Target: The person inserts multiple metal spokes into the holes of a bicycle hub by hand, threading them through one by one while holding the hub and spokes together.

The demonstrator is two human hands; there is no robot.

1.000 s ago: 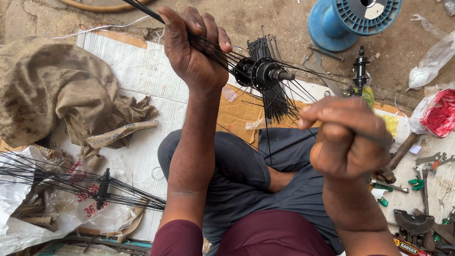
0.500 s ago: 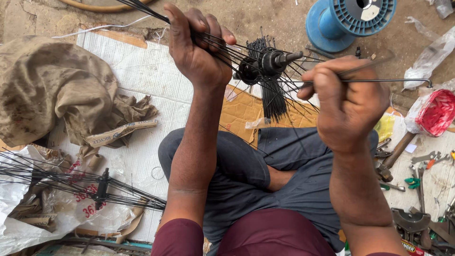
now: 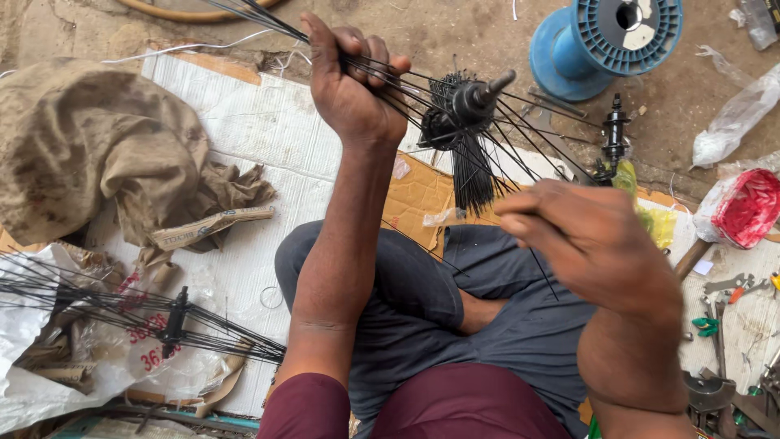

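Observation:
My left hand [image 3: 351, 85] is raised and closed around a bundle of thin black spokes that fan out from a black wheel hub [image 3: 465, 106]. The hub hangs in the air just right of that hand, with more spokes [image 3: 474, 175] dangling below it. My right hand [image 3: 589, 244] is lower and to the right, fingers pinched on the end of one black spoke that runs up toward the hub. I sit cross-legged in dark trousers on a white woven mat [image 3: 244, 138].
A second spoked hub [image 3: 175, 321] lies at the lower left on plastic bags. A brown sack [image 3: 89, 146] is at the left, a blue spool [image 3: 605, 41] at the top right, another hub [image 3: 615, 134], a red bag [image 3: 747, 207] and hand tools [image 3: 731, 325] at the right.
My right hand has dropped lower and moved left, drawing a spoke with it. The hub has tilted, its axle end now pointing up and right. My left hand stayed up.

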